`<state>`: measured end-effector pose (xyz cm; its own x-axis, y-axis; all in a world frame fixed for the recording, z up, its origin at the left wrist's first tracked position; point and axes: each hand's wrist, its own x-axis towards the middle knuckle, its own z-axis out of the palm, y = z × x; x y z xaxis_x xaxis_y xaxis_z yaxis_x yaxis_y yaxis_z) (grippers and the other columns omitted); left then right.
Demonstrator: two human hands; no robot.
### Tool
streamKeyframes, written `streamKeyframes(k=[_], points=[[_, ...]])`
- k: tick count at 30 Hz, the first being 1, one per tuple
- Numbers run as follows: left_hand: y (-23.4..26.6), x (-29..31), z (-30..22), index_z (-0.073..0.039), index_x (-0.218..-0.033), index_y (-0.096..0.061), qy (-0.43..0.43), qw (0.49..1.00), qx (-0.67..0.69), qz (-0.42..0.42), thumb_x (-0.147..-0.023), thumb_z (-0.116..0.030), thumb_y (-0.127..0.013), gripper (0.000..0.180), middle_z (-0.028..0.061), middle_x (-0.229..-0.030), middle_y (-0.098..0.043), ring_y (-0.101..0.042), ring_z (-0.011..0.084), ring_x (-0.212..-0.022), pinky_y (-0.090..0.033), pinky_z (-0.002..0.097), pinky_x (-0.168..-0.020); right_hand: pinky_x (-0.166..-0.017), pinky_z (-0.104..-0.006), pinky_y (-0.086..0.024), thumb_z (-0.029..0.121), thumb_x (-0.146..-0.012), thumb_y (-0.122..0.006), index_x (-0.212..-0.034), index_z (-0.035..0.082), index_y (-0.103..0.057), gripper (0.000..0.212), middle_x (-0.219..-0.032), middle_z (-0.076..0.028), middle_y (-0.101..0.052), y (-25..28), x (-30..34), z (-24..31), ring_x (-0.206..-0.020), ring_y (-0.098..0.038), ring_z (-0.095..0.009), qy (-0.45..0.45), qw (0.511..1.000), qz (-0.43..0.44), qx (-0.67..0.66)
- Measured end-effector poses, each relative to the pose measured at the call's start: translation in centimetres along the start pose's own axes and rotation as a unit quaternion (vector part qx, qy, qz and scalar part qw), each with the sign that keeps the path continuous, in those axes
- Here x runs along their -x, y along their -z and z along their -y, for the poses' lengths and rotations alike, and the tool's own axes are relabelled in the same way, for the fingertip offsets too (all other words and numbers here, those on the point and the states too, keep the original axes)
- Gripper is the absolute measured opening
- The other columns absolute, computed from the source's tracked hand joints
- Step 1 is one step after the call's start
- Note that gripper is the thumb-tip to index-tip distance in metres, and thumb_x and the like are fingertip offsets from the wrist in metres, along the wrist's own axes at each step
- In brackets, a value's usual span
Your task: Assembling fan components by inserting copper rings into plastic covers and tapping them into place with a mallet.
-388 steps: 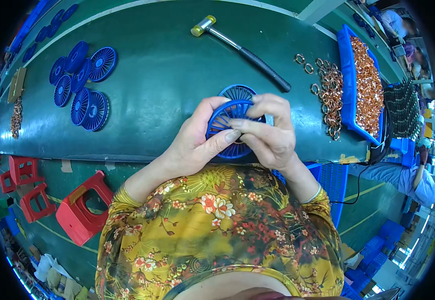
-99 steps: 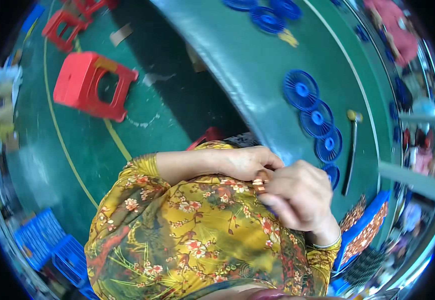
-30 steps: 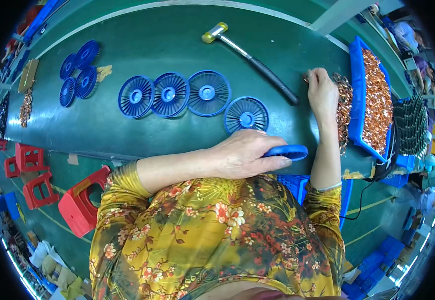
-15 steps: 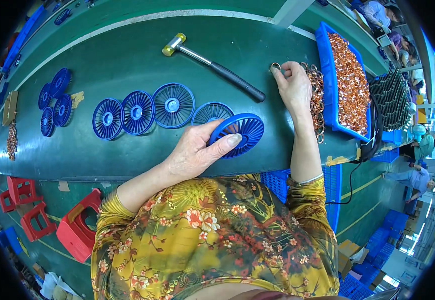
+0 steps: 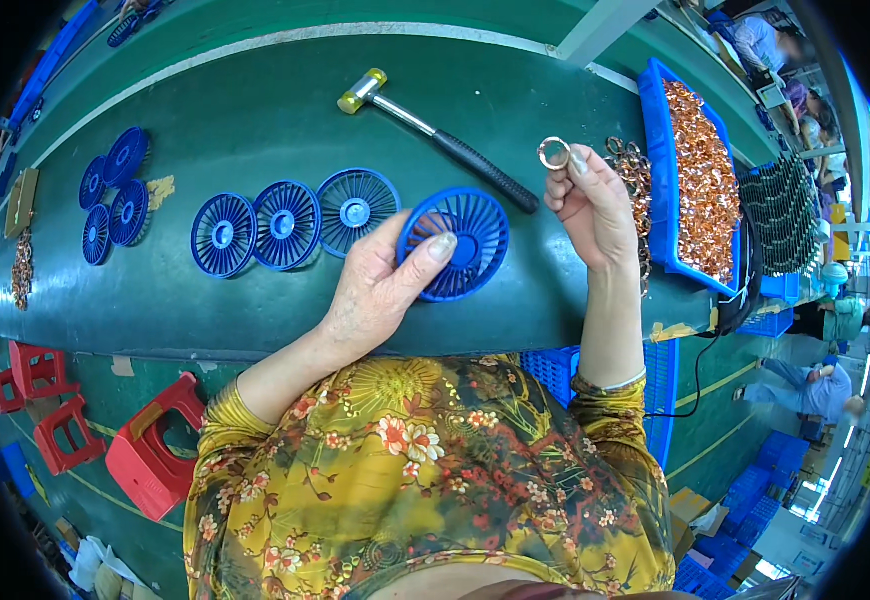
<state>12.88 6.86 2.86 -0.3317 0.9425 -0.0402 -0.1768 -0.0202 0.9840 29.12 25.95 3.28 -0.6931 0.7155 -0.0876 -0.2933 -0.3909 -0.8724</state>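
My left hand (image 5: pixel 380 275) grips a round blue plastic fan grille (image 5: pixel 485 235) by its left rim, with the thumb lying over the slats and the face tilted up. To its right, my right hand (image 5: pixel 595 205) is raised above the table, pinching a copper-coloured metal ring (image 5: pixel 554 153) between thumb and fingers. The ring and the held grille are apart. More blue grilles stand in a row left of my hands: one (image 5: pixel 355 212), another (image 5: pixel 287 225) and a third (image 5: pixel 223 235). Beyond them lies a mallet (image 5: pixel 435 135) with yellow faces and a black handle.
A blue bin (image 5: pixel 661 170) full of copper-coloured rings stands at the right, with a loose pile of rings (image 5: pixel 641 200) beside it. Several smaller blue grilles (image 5: pixel 128 212) lie far left near another ring pile (image 5: pixel 22 270). Red stools (image 5: pixel 150 460) stand below the table's left side.
My right hand has lifted away from the loose ring pile with the ring, turning it up into view. My left hand has shifted left and turned the grille flatter toward me.
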Motion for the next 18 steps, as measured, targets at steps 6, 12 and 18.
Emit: streamKeyframes(k=[6,12,18], points=[[0.5,-0.8,0.6,0.001,-0.116,-0.050,-0.042,0.996,0.070,-0.032,-0.101,-0.027,-0.037,0.034,0.0085,-0.104,-0.059,-0.059,0.0126,-0.090,-0.051,0.0276,-0.077,-0.062,-0.0214,-0.043,0.013,-0.087,-0.066,-0.092,0.000,-0.059,0.016,-0.081,-0.003,-0.060,-4.3,2.8,-1.4,-0.070,-0.054,-0.008,0.163,0.965,0.003,0.205],[0.5,-0.6,0.3,0.000,-0.115,-0.051,-0.041,0.997,0.056,-0.036,-0.102,-0.034,-0.033,0.040,0.0073,-0.103,-0.059,-0.058,0.0106,-0.092,-0.046,0.0244,-0.083,-0.058,-0.0294,-0.047,0.005,-0.070,-0.076,-0.077,0.004,-0.060,0.018,-0.075,-0.008,-0.062,-7.8,3.8,-2.1,-0.066,-0.059,-0.021,0.389,0.770,0.057,0.503],[0.3,-0.3,0.4,0.000,-0.119,-0.049,-0.073,0.995,-0.017,-0.071,-0.101,-0.028,-0.040,0.035,0.0069,-0.106,-0.057,-0.052,0.0103,-0.096,-0.043,0.0253,-0.085,-0.055,-0.0321,-0.046,0.008,-0.071,-0.075,-0.079,0.007,-0.058,0.019,-0.073,-0.005,-0.060,-9.0,3.3,-4.1,-0.064,-0.058,-0.022,0.460,0.667,0.020,0.586]])
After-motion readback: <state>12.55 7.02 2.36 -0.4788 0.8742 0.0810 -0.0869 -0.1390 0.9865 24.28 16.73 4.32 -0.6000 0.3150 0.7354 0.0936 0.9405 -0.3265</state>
